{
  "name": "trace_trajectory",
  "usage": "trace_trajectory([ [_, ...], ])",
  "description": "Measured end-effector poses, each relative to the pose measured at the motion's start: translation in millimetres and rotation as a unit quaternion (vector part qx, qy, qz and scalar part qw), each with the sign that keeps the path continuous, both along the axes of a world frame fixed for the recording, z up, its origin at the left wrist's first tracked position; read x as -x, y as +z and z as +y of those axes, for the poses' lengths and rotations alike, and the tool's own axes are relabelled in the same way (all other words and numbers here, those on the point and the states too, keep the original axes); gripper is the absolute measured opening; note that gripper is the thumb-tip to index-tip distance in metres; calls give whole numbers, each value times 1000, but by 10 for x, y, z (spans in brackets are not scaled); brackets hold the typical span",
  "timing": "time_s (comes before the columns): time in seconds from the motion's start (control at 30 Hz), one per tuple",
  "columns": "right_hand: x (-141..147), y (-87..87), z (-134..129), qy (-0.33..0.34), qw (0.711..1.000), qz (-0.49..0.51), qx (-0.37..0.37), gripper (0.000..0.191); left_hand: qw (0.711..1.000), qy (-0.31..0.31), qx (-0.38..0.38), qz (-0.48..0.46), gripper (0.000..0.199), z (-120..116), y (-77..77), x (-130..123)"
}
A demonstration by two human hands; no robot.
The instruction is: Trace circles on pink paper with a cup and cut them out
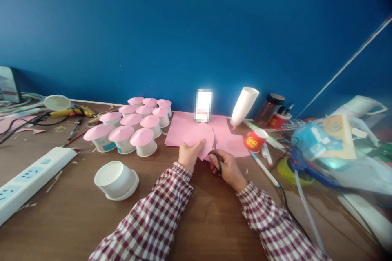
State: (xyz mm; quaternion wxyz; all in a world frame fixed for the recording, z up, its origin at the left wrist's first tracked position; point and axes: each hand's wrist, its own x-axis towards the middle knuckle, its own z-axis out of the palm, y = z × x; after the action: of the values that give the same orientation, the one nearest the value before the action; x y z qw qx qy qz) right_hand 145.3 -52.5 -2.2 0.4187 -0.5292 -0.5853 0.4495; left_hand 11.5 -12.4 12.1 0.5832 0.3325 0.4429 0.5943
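My left hand (189,155) is closed on a piece of pink paper (206,134), its thumb lying on top. In my right hand (229,168) is a pair of scissors (218,159) with dark handles, fingers wrapped round the loops. The blades point away from me and meet the paper's right edge. Beneath and behind lie larger pink sheets (178,128) flat on the table. To the left stand several white cups with pink paper cone tops (142,138), grouped in rows.
A white bowl-like container (114,179) sits front left beside a power strip (33,177). A yellow glue gun (72,111) lies behind. Stacked white cups (245,106), a red cup (255,140), a bright phone-like screen (203,105) and a blue-handled glue gun (315,173) surround the sheets.
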Motion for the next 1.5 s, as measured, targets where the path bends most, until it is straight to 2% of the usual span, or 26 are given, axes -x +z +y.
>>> trace_trajectory([
  [0.37,-18,-32,0,4,1000,-7,-11,28,999,22,10,22,38,69,-58,-6],
  [0.63,-25,-39,14,-5,1000,-5,-13,30,1000,24,6,0,38,57,-36,-3],
  [0.83,-33,-13,38,-60,996,51,-30,36,999,35,42,1,31,79,-71,33],
  [1.03,-90,-46,95,-158,979,109,-68,42,993,4,70,-98,32,171,-130,95],
  [1.13,-126,-80,113,-191,975,74,-89,43,989,-11,60,-137,34,178,-117,110],
  [1.23,-152,-90,121,-199,972,-50,-117,39,982,-45,45,-175,32,168,-104,117],
  [1.33,-170,-86,135,-208,954,-160,-144,41,978,-66,38,-195,28,172,-105,120],
  [1.5,-195,-88,183,-224,947,-171,-151,40,974,-83,42,-205,26,199,-119,133],
])
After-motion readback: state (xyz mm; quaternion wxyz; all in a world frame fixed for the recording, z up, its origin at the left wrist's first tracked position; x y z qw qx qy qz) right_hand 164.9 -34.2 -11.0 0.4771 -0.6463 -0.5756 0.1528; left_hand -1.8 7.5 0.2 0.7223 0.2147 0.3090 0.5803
